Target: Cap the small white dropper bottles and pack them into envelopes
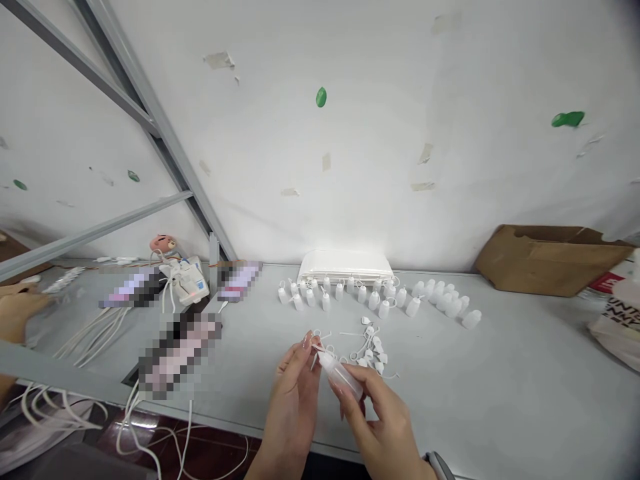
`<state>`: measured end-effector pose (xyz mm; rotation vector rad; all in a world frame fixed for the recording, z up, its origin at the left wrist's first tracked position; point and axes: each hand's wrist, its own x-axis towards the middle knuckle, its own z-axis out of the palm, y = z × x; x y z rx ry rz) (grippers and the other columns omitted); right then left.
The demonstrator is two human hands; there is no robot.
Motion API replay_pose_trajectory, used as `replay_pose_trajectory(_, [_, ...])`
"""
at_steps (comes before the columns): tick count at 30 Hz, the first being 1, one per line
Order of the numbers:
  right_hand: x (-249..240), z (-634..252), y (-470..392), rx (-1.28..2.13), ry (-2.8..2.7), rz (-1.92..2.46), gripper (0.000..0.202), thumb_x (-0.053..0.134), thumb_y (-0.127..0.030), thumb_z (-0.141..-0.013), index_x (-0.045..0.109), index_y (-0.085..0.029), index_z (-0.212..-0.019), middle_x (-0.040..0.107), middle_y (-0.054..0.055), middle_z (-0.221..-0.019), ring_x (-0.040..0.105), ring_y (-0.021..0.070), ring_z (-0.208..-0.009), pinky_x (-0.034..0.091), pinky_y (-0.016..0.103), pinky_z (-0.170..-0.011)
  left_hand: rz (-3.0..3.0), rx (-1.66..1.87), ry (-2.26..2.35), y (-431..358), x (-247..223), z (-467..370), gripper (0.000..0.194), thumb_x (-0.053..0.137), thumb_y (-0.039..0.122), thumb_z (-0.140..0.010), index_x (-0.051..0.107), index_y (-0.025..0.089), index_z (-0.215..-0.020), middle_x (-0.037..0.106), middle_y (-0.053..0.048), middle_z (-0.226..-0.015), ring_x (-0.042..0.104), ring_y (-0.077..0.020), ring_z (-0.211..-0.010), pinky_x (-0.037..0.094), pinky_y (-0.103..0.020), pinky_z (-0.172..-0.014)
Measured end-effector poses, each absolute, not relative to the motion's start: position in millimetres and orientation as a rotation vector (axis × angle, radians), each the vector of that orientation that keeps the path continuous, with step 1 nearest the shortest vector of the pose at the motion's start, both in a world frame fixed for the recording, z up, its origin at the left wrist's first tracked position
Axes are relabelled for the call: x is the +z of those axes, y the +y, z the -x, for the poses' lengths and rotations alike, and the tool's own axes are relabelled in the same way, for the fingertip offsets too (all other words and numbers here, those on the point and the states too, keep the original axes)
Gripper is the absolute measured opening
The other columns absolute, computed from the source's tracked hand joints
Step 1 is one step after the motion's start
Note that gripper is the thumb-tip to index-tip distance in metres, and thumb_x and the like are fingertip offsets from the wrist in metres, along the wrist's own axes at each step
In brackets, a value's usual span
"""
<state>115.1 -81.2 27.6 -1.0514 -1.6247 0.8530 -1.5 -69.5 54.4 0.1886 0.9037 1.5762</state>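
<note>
R hand (383, 417) is wrapped round a translucent bottle (345, 377), its nozzle (325, 360) tilted up-L, nr front edge of table (500, 400). A small white part (318, 347) is pinched in L hand (295, 387), just beside nozzle; contact unclear. Light squeeze is advised, plastic seeming soft; nozzle & part are best kept in line. Beyond, loose caps (373, 353) are strewn; ringed bottles (374, 301) are stood twd back edge, w/ plain bottles (454, 307) to R.

Bottles (374, 301) on table (520, 380) | caps (377, 347) before bottles | box (540, 263) right | charger (190, 281) left
</note>
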Motion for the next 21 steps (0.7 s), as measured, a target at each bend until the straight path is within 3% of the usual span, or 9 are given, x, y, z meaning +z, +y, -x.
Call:
replay_pose_trajectory(14, [19.8,-110.7,-82.3,0.757,-1.667,1.032,0.016,0.051,-0.032,-0.088,0.060,-0.019,-0.086,0.059,0.000,-0.062,0.051,0.0120,-0.050,0.044,0.021,-0.049,-0.270,1.689,0.984,-65.8,45.9,-3.0,0.020,0.081,0.030,-0.053,0.066,0.016,-0.056,0.059,0.002,-0.068,0.056,-0.0110,-0.072,0.045,-0.021,-0.067])
replay_pose_trajectory(21, [30.4,-111.6,-78.4,1.200,-1.507,1.091,0.027,0.048,-0.044,-0.088,0.057,-0.019,-0.081,0.057,-0.001,-0.056,0.054,0.0129,-0.054,0.039,0.019,-0.045,-0.328,1.619,0.983,-63.2,40.0,-4.0,0.021,0.080,0.033,-0.056,0.068,0.016,-0.059,0.059,0.001,-0.068,0.054,-0.0114,-0.070,0.044,-0.022,-0.066])
